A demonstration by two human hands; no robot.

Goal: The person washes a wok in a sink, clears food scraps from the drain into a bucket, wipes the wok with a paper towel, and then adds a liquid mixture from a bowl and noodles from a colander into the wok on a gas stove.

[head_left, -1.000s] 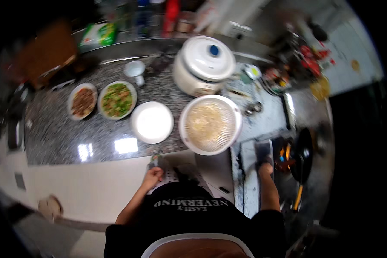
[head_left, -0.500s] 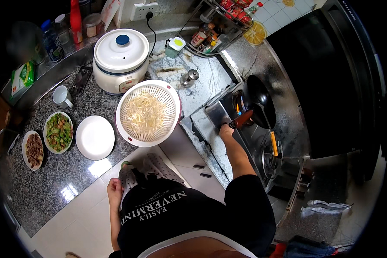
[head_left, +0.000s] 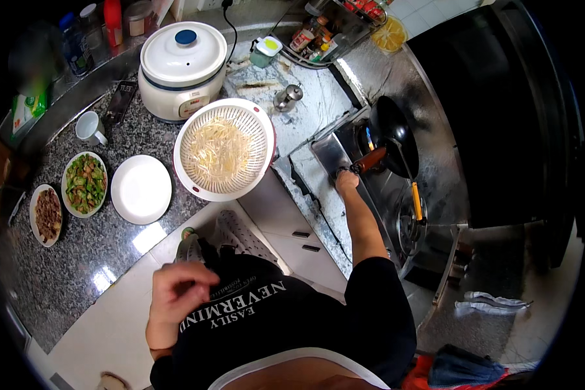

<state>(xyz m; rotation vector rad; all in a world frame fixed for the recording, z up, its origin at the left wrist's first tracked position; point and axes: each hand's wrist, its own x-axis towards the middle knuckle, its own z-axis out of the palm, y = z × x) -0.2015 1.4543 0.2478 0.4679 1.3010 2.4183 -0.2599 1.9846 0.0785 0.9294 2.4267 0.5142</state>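
At the stove's front edge, my right hand (head_left: 348, 181) is closed on what looks like the stove knob (head_left: 342, 171), right beside the end of the wok's brown handle (head_left: 372, 160); its fingertips are partly hidden. The black wok (head_left: 390, 120) sits over the left burner, where some flame (head_left: 369, 135) shows. A spatula with an orange handle (head_left: 416, 200) leans in the wok. My left hand (head_left: 181, 292), slightly blurred, is held up in front of my black shirt with its fingers curled in and nothing visible in them.
Bean sprouts (head_left: 218, 156) fill a white colander (head_left: 187, 184) at the counter's corner. Left of it are an empty white plate (head_left: 141, 190), a plate of green vegetables (head_left: 84, 184), a plate of meat (head_left: 47, 214) and a mug (head_left: 91, 129). A white electric cooker (head_left: 183, 84) stands behind.
My left hand has risen from beside my leg to in front of my shirt. The right hand has stayed at the stove's front edge. Less flame shows under the wok.
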